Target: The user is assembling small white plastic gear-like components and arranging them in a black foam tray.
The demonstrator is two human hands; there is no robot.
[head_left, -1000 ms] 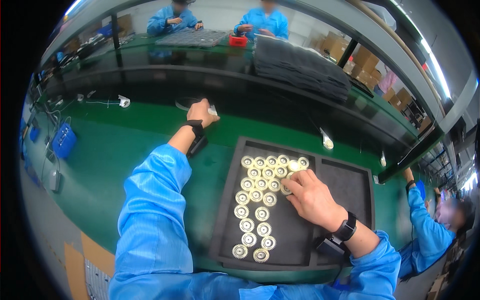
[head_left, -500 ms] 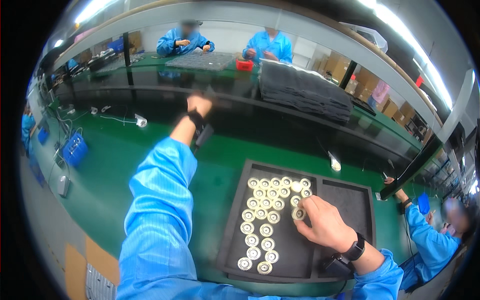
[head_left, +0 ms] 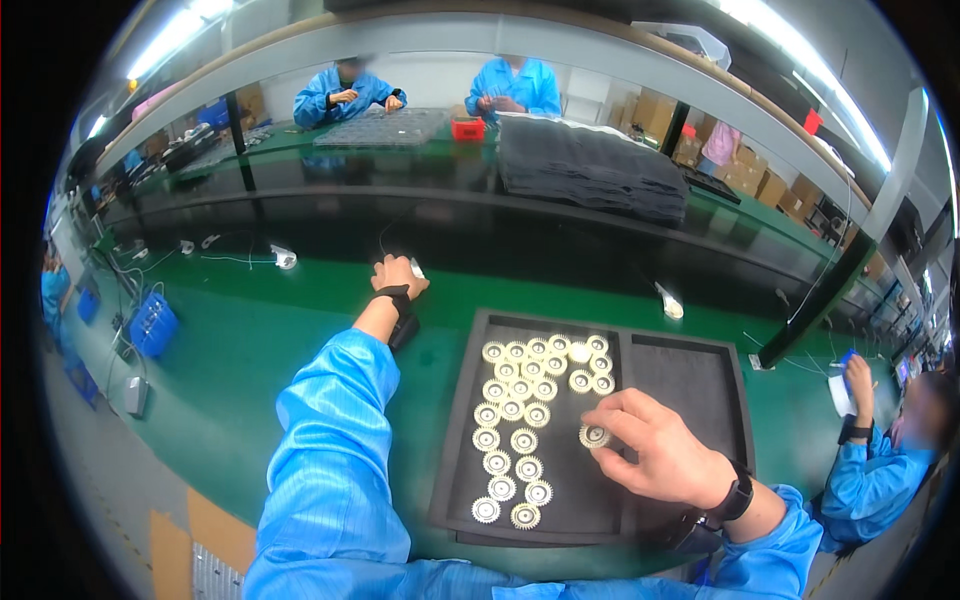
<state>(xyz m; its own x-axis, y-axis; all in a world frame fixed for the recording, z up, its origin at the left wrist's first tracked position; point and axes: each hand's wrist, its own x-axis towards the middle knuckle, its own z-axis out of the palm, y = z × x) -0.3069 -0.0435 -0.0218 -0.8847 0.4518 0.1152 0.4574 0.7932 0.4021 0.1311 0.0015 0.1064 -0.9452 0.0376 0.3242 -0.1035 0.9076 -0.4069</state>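
Plainly | pale gear (head_left: 592, 436) (round, toothed) | right fingers (head_left: 624, 424) clamped on it | left fingers (head_left: 390, 268): unclear

I see the left arm (head_left: 335, 450) stretched well forward along the left side of the tray (head_left: 690, 385), its blue sleeve ending short of the wrist. The left hand (head_left: 398, 275) is out past the tray's far left corner, back upward, fingers bent in a grasp, with a black band (head_left: 397, 297) round the wrist. The right arm (head_left: 770, 520) is tucked in closer, angling over the tray's near right part, with bare skin between sleeve and dark wristband (head_left: 738, 496). The right hand (head_left: 655, 445) hangs over the tray's divider, thumb and fingertips in a pinch above the tray's left compartment.
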